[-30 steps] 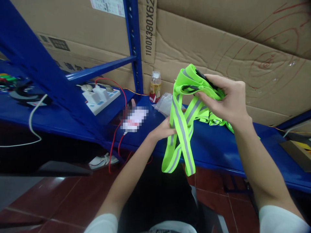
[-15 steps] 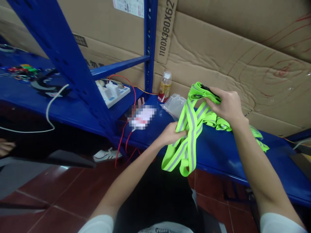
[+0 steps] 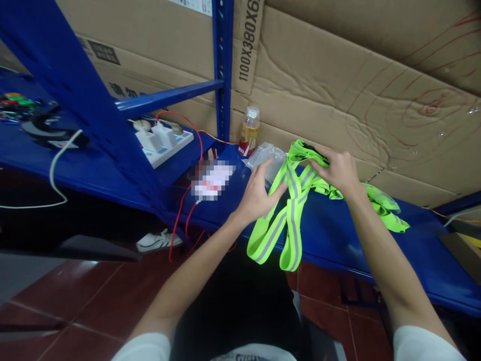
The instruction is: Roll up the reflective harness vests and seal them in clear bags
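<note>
A neon green reflective strap vest [image 3: 291,215] with grey stripes lies across the blue shelf [image 3: 338,235], its loops hanging over the front edge. My right hand [image 3: 338,170] grips the bunched top of the vest where a black buckle shows. My left hand [image 3: 259,193] has its fingers spread beside the straps, thumb touching them, reaching toward a clear plastic bag [image 3: 263,155] at the back of the shelf. More green strap [image 3: 387,208] trails to the right behind my right wrist.
A small drink bottle [image 3: 248,131] stands against the cardboard wall [image 3: 338,75]. A white power strip [image 3: 161,143] with plugs and red wires lies left, past the blue upright post [image 3: 221,70]. A shoe [image 3: 158,241] sits on the red tile floor below.
My right hand lowered the bunched vest onto the shelf. My left hand let go of the straps and opened, moving up toward the plastic bag.
</note>
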Demonstrator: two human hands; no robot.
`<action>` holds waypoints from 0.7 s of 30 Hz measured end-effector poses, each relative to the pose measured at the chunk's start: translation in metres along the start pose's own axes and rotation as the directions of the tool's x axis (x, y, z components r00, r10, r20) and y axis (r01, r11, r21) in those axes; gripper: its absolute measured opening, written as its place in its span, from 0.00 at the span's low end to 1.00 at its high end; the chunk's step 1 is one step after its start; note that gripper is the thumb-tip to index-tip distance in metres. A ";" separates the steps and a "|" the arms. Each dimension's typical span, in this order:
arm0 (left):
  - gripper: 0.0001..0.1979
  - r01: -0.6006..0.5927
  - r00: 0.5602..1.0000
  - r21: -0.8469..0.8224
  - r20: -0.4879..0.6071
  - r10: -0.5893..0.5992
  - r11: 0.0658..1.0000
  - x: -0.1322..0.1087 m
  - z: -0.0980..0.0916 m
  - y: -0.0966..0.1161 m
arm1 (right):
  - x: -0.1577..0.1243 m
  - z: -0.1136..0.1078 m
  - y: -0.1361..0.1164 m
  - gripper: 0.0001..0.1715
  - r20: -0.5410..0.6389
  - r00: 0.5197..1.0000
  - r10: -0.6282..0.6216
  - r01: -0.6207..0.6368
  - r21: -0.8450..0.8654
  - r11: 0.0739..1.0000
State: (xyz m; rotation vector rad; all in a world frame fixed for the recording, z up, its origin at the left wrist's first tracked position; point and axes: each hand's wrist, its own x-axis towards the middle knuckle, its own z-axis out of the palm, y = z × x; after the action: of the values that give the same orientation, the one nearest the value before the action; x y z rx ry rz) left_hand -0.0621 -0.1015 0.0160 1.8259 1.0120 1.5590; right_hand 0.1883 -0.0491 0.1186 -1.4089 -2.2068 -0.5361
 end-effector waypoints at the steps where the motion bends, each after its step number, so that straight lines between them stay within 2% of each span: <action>1: 0.42 -0.006 1.000 -0.061 0.017 0.007 0.998 0.016 0.001 -0.001 | -0.001 0.001 0.000 0.28 0.020 1.000 0.000 0.000 0.023 1.000; 3: 0.56 -0.043 0.991 -0.107 0.118 0.056 0.993 0.052 0.003 -0.008 | -0.004 0.002 0.000 0.29 0.065 0.998 -0.019 0.013 0.094 0.996; 4: 0.61 -0.049 0.982 -0.125 0.177 0.071 0.991 0.070 0.005 -0.013 | -0.005 0.003 0.001 0.29 0.090 0.995 -0.035 0.022 0.141 0.990; 5: 0.60 -0.037 0.969 -0.156 0.237 0.074 0.987 0.087 0.006 -0.018 | -0.005 0.003 0.003 0.30 0.121 0.991 -0.054 0.029 0.194 0.981; 6: 0.55 -0.012 0.943 -0.193 0.325 0.076 0.981 0.100 0.008 -0.024 | -0.006 0.004 0.005 0.31 0.157 0.985 -0.072 0.031 0.250 0.968; 8: 0.37 0.079 0.831 -0.230 0.552 0.063 0.970 0.118 0.012 -0.033 | -0.009 0.005 0.009 0.32 0.243 0.965 -0.100 0.008 0.355 0.935; 9: 0.31 0.142 0.774 -0.228 0.632 0.036 0.963 0.123 0.014 -0.037 | -0.010 0.006 0.011 0.32 0.289 0.951 -0.107 -0.017 0.398 0.917; 11: 0.26 0.260 0.673 -0.191 0.739 -0.036 0.946 0.125 0.018 -0.041 | -0.013 0.008 0.014 0.31 0.372 0.922 -0.106 -0.082 0.457 0.886; 12: 0.26 0.303 0.642 -0.170 0.764 -0.069 0.938 0.124 0.021 -0.042 | -0.015 0.010 0.016 0.31 0.399 0.911 -0.102 -0.112 0.477 0.872; 14: 0.25 0.341 0.607 -0.139 0.787 -0.105 0.930 0.122 0.027 -0.043 | -0.020 0.013 0.021 0.30 0.429 0.898 -0.095 -0.152 0.505 0.849; 17: 0.22 0.289 0.610 -0.101 0.786 -0.102 0.952 0.122 0.033 -0.042 | -0.030 0.020 0.035 0.32 0.443 0.895 -0.053 -0.206 0.516 0.831; 19: 0.24 0.278 0.613 -0.028 0.774 -0.155 0.960 0.124 0.034 -0.043 | -0.040 0.026 0.049 0.35 0.469 0.883 -0.010 -0.268 0.520 0.811; 21: 0.28 0.343 0.571 0.054 0.781 -0.254 0.938 0.124 0.036 -0.048 | -0.051 0.032 0.061 0.36 0.501 0.866 0.011 -0.325 0.545 0.773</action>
State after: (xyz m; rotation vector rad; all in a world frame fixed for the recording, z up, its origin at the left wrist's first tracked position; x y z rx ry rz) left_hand -0.0300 0.0293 0.0429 1.8400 0.7202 0.4629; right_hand 0.2573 -0.0443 0.0677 -1.4325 -2.2427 0.6380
